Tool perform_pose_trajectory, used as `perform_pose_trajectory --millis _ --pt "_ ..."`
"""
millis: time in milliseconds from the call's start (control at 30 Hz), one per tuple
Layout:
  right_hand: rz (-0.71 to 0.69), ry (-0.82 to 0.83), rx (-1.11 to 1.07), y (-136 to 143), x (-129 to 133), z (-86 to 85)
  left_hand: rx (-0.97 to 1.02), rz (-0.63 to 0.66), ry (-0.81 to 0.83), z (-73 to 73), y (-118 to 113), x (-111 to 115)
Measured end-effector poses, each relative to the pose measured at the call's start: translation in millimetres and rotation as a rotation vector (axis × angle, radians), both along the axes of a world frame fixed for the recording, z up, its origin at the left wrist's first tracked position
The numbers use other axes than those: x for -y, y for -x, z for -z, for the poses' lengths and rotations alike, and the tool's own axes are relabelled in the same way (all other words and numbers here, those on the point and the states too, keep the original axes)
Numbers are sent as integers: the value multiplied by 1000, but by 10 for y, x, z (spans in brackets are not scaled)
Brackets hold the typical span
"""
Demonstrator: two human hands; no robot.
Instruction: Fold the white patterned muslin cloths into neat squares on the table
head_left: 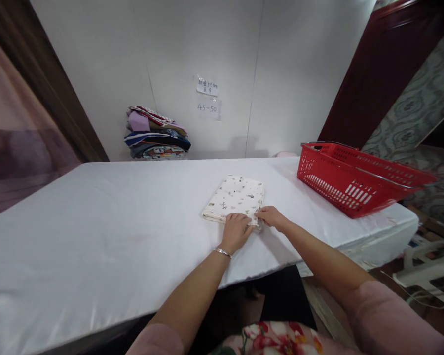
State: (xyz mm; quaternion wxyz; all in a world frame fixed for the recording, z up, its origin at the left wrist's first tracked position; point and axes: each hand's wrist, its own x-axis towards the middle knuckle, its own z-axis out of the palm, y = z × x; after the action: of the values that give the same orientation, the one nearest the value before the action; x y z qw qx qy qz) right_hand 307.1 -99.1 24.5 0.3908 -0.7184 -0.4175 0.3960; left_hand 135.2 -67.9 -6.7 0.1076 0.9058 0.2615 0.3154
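A folded white cloth [237, 194] with small printed figures lies flat on the white-covered table [133, 217]. At the cloth's near edge is my left hand [237, 230], a silver bracelet on its wrist, the fingers bent over the edge layers. My right hand [271, 217] pinches the near right corner of the cloth, its fingertips close to those of my left hand. The undersides of the folds and both thumbs are mostly hidden.
A red plastic basket [355, 182] stands at the table's right end. Folded fabrics [157, 135] are stacked at the back left against the wall, near paper notes [208, 108]. A white plastic stool [429, 266] is on the lower right.
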Motion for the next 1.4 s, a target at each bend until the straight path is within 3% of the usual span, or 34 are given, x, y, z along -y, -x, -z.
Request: perform_pose_trajectory --millis 233,500,667,833,1000,1167,1400 --pt "0 52 -65 32 54 1 29 -1 21 13 16 3" --pt "-136 112 -176 48 185 -79 37 7 20 15 10 0" --pt "-224 72 -248 38 264 -35 36 -9 26 37 -12 -6" --pt "-160 25 -234 70 276 52 57 -27 64 36 -36 -12" --pt "-80 36 -357 53 330 72 82 11 57 -11 -18 5" --pt "-78 58 -410 25 367 64 46 103 -10 -12 -9 16" --pt "-77 44 -399 62 340 46 45 102 25 19 -11 10"
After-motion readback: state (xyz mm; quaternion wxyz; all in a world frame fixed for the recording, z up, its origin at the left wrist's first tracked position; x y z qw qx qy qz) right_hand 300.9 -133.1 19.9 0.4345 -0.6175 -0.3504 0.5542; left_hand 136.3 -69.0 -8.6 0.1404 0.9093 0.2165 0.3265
